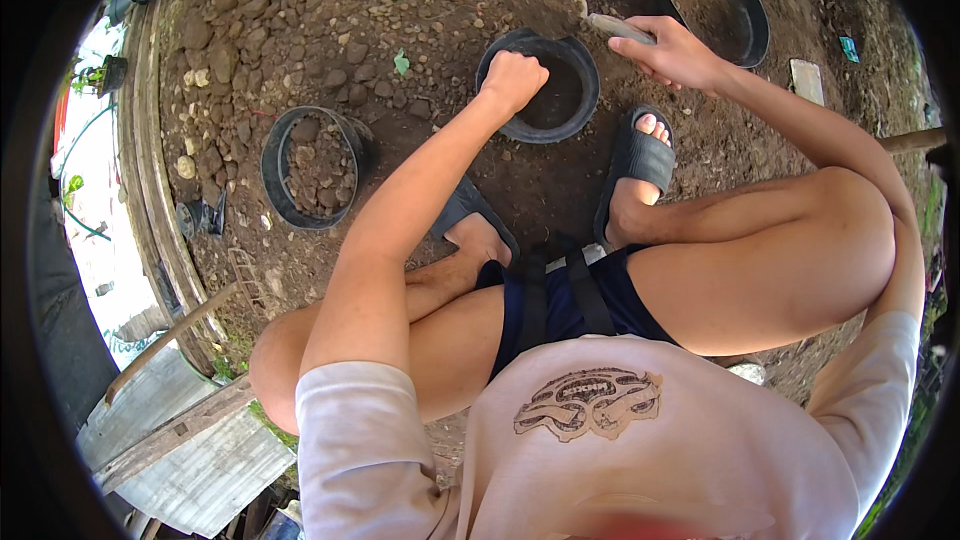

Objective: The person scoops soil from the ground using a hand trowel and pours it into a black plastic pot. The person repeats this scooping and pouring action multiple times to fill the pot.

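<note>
My right hand (675, 54) grips the light handle of a trowel-like hand tool (619, 28). A bent metal neck extends from the handle, and the tool's far end is hard to make out against the brown soil. My left hand (517, 81) is curled into a fist over the left side of a black plastic pot (590, 82). Whether the fist holds anything inside is hidden. Dark soil shows in the bottom of this pot, and its far rim has a notch. The pot stands on the ground just beyond my sandalled feet.
A black bucket (268, 184) of stones and clods stands at left, near a hand rake (244, 277). Another black tub (759, 22) with loose soil is at upper right. Stones (247, 37) cover the upper-left ground, bordered by wooden planks (142, 127).
</note>
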A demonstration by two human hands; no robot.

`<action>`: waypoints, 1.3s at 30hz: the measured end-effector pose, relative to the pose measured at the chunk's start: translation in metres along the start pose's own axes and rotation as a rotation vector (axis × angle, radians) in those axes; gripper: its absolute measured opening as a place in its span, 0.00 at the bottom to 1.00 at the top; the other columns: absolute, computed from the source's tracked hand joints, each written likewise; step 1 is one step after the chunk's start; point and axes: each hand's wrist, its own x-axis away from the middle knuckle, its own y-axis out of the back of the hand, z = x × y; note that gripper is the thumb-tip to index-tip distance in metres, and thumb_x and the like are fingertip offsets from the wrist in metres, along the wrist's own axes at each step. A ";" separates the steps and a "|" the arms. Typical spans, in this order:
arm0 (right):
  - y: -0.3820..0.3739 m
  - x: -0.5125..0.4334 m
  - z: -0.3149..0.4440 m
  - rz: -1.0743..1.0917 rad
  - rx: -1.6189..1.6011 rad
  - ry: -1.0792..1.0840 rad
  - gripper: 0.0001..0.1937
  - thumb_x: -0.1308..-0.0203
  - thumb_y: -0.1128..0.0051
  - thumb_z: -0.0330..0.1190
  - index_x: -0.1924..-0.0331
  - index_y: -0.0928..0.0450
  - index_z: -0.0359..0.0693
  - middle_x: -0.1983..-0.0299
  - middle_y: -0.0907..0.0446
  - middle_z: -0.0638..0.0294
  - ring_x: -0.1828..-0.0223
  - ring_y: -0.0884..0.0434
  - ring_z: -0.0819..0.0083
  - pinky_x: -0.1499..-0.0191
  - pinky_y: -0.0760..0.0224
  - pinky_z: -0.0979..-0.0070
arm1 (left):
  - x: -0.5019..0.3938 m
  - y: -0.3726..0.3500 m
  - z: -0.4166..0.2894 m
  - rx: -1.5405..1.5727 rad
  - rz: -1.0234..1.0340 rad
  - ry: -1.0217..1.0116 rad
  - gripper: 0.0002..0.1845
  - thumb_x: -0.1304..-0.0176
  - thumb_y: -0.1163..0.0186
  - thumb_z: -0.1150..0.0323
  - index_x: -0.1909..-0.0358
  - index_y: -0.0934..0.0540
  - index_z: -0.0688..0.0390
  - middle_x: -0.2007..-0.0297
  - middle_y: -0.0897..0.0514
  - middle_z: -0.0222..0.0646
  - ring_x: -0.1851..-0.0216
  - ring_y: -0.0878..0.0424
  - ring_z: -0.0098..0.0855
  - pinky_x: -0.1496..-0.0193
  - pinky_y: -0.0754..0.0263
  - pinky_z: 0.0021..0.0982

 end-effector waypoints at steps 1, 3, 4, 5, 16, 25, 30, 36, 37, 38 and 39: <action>0.000 0.000 0.000 -0.002 -0.004 0.001 0.23 0.21 0.42 0.54 0.45 0.18 0.41 0.78 0.28 0.70 0.83 0.29 0.83 0.81 0.37 0.77 | 0.001 0.000 0.000 0.005 -0.023 0.003 0.06 0.37 0.33 0.69 0.69 0.08 0.49 0.67 0.07 0.34 0.60 0.06 0.38 0.61 0.14 0.41; 0.000 0.000 0.000 0.006 -0.010 -0.006 0.24 0.21 0.42 0.54 0.44 0.18 0.41 0.78 0.28 0.70 0.83 0.29 0.83 0.81 0.37 0.77 | 0.003 -0.001 0.001 0.017 -0.062 0.011 0.05 0.39 0.33 0.69 0.71 0.10 0.51 0.69 0.08 0.35 0.62 0.07 0.38 0.61 0.15 0.41; 0.001 -0.001 0.000 0.014 -0.011 -0.014 0.25 0.22 0.41 0.54 0.40 0.18 0.39 0.78 0.27 0.69 0.83 0.29 0.82 0.80 0.36 0.76 | 0.004 -0.002 0.002 0.006 -0.078 0.002 0.05 0.39 0.33 0.69 0.71 0.10 0.51 0.69 0.08 0.35 0.62 0.07 0.38 0.61 0.15 0.41; 0.001 -0.001 0.001 0.022 -0.016 -0.022 0.27 0.22 0.41 0.54 0.36 0.18 0.38 0.78 0.27 0.68 0.82 0.29 0.81 0.79 0.35 0.75 | 0.004 -0.003 0.002 -0.002 -0.087 -0.005 0.05 0.39 0.33 0.69 0.71 0.10 0.51 0.69 0.08 0.34 0.61 0.07 0.38 0.61 0.15 0.41; -0.001 0.001 -0.001 0.006 -0.027 -0.054 0.24 0.21 0.42 0.55 0.42 0.17 0.41 0.78 0.27 0.72 0.82 0.29 0.84 0.81 0.38 0.79 | 0.005 -0.002 0.012 0.002 -0.020 -0.053 0.03 0.40 0.33 0.70 0.71 0.11 0.52 0.71 0.08 0.36 0.64 0.06 0.39 0.64 0.14 0.40; 0.001 -0.001 -0.006 0.031 -0.073 -0.092 0.28 0.24 0.39 0.55 0.37 0.18 0.39 0.78 0.28 0.70 0.82 0.30 0.82 0.80 0.38 0.77 | 0.011 0.006 0.021 -0.021 0.020 -0.152 0.02 0.40 0.33 0.72 0.70 0.12 0.56 0.70 0.07 0.39 0.64 0.05 0.41 0.64 0.13 0.41; 0.001 -0.002 -0.005 0.028 -0.085 -0.090 0.27 0.24 0.38 0.55 0.38 0.17 0.39 0.78 0.27 0.70 0.82 0.29 0.82 0.80 0.38 0.77 | 0.015 0.007 0.017 0.039 -0.135 -0.127 0.03 0.39 0.34 0.73 0.69 0.13 0.60 0.70 0.08 0.42 0.65 0.05 0.42 0.64 0.12 0.41; 0.002 -0.004 -0.005 -0.022 -0.102 -0.040 0.26 0.24 0.39 0.55 0.42 0.17 0.39 0.77 0.26 0.69 0.82 0.28 0.81 0.80 0.36 0.76 | -0.005 0.037 0.024 0.475 -0.177 0.158 0.08 0.33 0.36 0.70 0.58 0.10 0.59 0.64 0.07 0.47 0.60 0.07 0.50 0.54 0.13 0.48; 0.002 -0.005 -0.005 -0.033 -0.109 -0.020 0.25 0.23 0.40 0.55 0.42 0.17 0.40 0.77 0.26 0.69 0.81 0.28 0.81 0.80 0.36 0.76 | -0.010 0.045 0.034 0.579 -0.160 0.177 0.10 0.32 0.36 0.68 0.55 0.09 0.58 0.63 0.07 0.47 0.59 0.07 0.49 0.52 0.13 0.48; 0.003 -0.005 -0.005 -0.036 -0.114 -0.029 0.25 0.23 0.40 0.55 0.42 0.17 0.40 0.77 0.26 0.69 0.81 0.28 0.81 0.80 0.35 0.77 | -0.013 0.051 0.050 0.688 -0.152 0.188 0.11 0.31 0.36 0.66 0.53 0.09 0.57 0.62 0.06 0.47 0.57 0.07 0.49 0.50 0.14 0.47; 0.003 -0.005 -0.005 -0.062 -0.126 -0.009 0.25 0.23 0.40 0.54 0.42 0.17 0.39 0.77 0.26 0.69 0.81 0.27 0.81 0.79 0.35 0.76 | -0.014 0.057 0.066 0.795 -0.146 0.199 0.13 0.30 0.36 0.64 0.51 0.09 0.55 0.61 0.06 0.46 0.56 0.07 0.48 0.48 0.14 0.47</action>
